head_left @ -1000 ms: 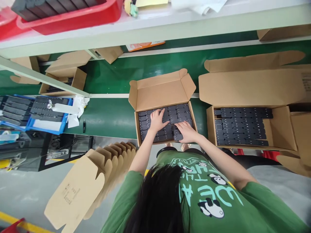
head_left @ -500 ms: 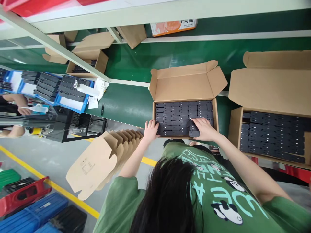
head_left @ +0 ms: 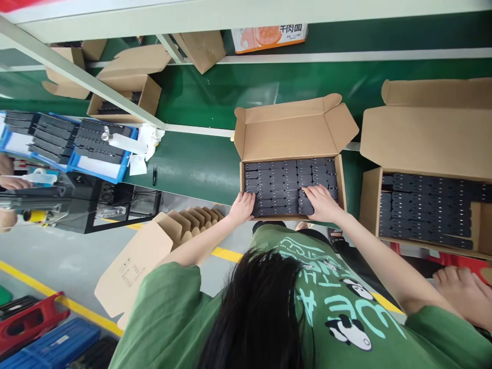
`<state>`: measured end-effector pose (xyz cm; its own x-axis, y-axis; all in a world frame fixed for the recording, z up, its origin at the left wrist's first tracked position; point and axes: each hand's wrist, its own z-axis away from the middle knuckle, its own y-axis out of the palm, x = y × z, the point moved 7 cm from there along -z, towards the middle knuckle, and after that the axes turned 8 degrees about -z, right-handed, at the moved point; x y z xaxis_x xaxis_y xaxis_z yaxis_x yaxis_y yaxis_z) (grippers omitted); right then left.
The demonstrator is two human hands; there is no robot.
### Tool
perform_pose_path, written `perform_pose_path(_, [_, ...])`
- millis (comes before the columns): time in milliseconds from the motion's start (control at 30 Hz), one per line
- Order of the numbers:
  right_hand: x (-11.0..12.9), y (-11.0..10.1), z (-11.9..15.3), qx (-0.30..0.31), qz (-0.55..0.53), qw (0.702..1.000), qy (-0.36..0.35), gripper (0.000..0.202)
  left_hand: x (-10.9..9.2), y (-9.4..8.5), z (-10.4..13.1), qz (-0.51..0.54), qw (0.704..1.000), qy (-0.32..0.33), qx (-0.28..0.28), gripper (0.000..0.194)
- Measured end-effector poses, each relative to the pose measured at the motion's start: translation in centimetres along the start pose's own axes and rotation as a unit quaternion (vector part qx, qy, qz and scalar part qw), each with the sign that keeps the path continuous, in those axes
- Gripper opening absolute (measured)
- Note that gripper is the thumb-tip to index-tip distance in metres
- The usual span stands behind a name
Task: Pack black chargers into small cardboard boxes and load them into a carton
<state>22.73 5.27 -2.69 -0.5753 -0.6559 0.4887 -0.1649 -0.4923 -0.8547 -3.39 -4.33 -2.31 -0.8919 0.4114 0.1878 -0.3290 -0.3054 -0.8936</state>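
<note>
In front of me an open cardboard box holds rows of flat black rectangular pieces. My left hand wraps over the box's near left corner, its fingertips touching the end pieces. On the near right part of the rows rests my right hand, fingers stretched out over the black pieces; its thumb is hard to see. The pieces under it lie about level with their neighbours.
Another open box of black pieces stands to the right, with a person's hand near it. At left are blue trays, a white bottle, a pen and a co-worker's hand. Folded cartons lean below the table.
The small black stack in my right hand has gone down level with the other pieces, and its fingers now lie on top. A person's hand has come into view at lower right.
</note>
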Motion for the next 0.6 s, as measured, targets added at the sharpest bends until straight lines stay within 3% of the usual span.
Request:
perform_pose_path(133, [-0.4, 0.5, -0.1, -0.005, -0.033, 0.999, 0.013, 0.093, -0.3, 0.0, -0.3, 0.003, 1.000, 0.016, 0.009, 0.085])
perform_pose_path(400, [-0.6, 1.0, 0.3, 0.005, -0.110, 0.994, 0.002, 0.098, 1.2, -0.4, -0.5, 0.052, 0.998, -0.003, 0.019, 0.085])
perform_pose_path(600, [-0.2, 0.0, 0.7, -0.022, -0.112, 0.993, 0.011, 0.097, 0.3, -0.2, -0.7, 0.035, 0.999, 0.015, 0.005, 0.085])
